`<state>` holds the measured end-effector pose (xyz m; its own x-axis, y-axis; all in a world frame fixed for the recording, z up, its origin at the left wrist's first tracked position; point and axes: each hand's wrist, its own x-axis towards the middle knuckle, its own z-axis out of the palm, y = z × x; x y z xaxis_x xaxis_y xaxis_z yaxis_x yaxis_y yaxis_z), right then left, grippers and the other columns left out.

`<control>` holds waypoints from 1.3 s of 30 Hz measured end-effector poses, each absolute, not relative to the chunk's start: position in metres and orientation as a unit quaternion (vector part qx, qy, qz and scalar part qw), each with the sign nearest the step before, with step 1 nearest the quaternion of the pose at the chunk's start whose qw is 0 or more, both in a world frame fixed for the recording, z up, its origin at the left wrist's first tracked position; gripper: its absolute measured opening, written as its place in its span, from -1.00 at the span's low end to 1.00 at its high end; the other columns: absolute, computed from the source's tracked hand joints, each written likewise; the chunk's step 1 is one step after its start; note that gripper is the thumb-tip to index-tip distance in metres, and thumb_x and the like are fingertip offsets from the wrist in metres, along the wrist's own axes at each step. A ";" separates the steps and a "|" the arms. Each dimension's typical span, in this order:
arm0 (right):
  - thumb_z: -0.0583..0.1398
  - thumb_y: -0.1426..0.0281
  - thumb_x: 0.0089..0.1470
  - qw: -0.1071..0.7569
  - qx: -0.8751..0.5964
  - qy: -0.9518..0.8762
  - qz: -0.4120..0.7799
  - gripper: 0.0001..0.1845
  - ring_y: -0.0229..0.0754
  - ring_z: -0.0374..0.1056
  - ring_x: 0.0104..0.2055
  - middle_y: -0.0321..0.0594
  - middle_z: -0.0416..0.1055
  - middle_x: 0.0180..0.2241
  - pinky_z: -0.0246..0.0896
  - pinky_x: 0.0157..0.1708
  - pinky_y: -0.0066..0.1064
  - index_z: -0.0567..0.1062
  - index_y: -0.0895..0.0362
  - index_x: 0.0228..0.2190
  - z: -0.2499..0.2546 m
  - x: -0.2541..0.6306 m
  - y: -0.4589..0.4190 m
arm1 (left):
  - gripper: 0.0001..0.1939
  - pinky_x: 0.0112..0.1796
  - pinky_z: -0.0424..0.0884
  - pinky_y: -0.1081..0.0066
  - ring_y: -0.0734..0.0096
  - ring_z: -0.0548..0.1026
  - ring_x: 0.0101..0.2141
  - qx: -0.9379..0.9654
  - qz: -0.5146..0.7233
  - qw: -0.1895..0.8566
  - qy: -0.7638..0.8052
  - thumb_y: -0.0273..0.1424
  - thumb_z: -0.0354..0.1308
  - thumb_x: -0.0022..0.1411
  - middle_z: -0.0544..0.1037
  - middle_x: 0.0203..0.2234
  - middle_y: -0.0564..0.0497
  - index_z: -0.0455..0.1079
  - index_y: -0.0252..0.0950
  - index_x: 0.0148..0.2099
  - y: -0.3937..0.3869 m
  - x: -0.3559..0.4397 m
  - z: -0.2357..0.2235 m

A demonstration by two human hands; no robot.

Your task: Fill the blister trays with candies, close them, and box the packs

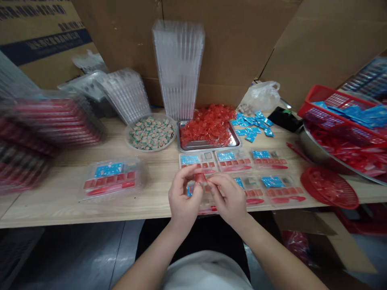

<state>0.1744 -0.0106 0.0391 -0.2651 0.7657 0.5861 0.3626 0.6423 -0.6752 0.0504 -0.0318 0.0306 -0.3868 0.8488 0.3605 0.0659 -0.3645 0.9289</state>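
Note:
Between my two hands is a small red translucent piece [200,178], pinched by the fingers of both. My left hand [185,195] grips it from the left with thumb and forefinger. From the right, the fingertips of my right hand [227,197] close on its edge. Beneath and around my hands lie several clear plastic trays [232,160], filled with blue packets [272,181], red square pieces and red plastic utensils [289,199]. One tray under my hands is mostly hidden. Behind them, a metal tray [193,147] bears a heap of similar red pieces [208,125].
A round dish [151,133] of small wrapped pieces stands left of the metal tray. Stacked clear trays [178,68] lean on the cardboard. Filled trays [110,177] are piled at left. At right are loose blue packets [254,123], a red basket [332,114], a metal bowl and a red sieve-like basket [329,187].

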 end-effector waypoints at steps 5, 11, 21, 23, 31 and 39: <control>0.06 0.39 0.16 0.436 -0.399 -0.691 0.417 -0.89 -0.25 0.26 -0.41 -0.29 0.30 -0.46 0.21 -0.40 -0.38 0.32 0.09 -0.42 0.040 0.172 -0.010 | -0.72 -0.15 0.41 0.39 0.41 0.47 -0.21 0.506 0.622 0.268 0.534 -0.58 0.08 0.11 0.49 -0.25 -0.01 0.43 -0.23 -0.14 -0.030 0.048 0.027; 0.08 0.30 0.16 0.452 -0.384 -0.625 0.507 -0.85 -0.25 0.27 -0.39 -0.30 0.30 -0.44 0.22 -0.36 -0.39 0.33 0.08 -0.42 0.030 0.174 -0.007 | -0.59 -0.08 0.42 0.36 0.39 0.47 -0.13 0.474 0.641 0.370 0.478 -0.56 0.13 0.10 0.50 -0.17 -0.07 0.30 -0.26 0.03 -0.028 0.048 0.030; 0.10 0.33 0.16 0.482 -0.350 -0.524 0.609 -0.87 -0.28 0.29 -0.36 -0.32 0.36 -0.44 0.23 -0.31 -0.42 0.38 0.07 -0.40 0.021 0.167 -0.012 | -0.47 -0.06 0.41 0.34 0.42 0.48 -0.13 0.525 0.639 0.287 0.484 -0.57 0.11 0.14 0.52 -0.16 0.00 0.17 -0.15 0.15 -0.034 0.048 0.022; 0.11 0.31 0.15 0.475 -0.345 -0.482 0.651 -0.86 -0.28 0.30 -0.37 -0.32 0.35 -0.45 0.23 -0.33 -0.43 0.37 0.08 -0.42 0.021 0.167 -0.011 | -0.47 -0.05 0.40 0.32 0.39 0.48 -0.10 0.540 0.625 0.290 0.484 -0.56 0.09 0.15 0.51 -0.14 -0.03 0.16 -0.16 0.16 -0.034 0.047 0.021; 0.15 0.22 0.08 0.533 -0.466 -0.465 0.531 -0.80 -0.23 0.34 -0.39 -0.30 0.38 -0.45 0.27 -0.36 -0.37 0.32 0.07 -0.44 0.023 0.218 -0.001 | -0.61 -0.03 0.38 0.29 0.32 0.45 -0.07 0.594 0.524 0.357 0.494 -0.48 0.08 0.20 0.44 -0.02 -0.10 0.27 -0.21 0.09 -0.029 0.052 0.017; 0.14 0.31 0.06 0.523 -0.678 -0.515 0.043 -0.89 -0.14 0.29 -0.39 -0.15 0.35 -0.43 0.15 -0.33 -0.26 0.37 0.06 -0.46 0.033 0.337 0.004 | -0.73 -0.07 0.37 0.29 0.31 0.45 -0.10 0.700 0.443 0.277 0.487 -0.49 0.04 0.22 0.50 -0.14 -0.03 0.38 -0.17 -0.04 -0.024 0.054 0.019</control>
<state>0.3372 0.0039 0.0331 0.4661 0.7437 0.4792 0.6530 0.0763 -0.7535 0.0539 -0.0245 0.0191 0.1332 0.9269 0.3509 0.4362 -0.3728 0.8190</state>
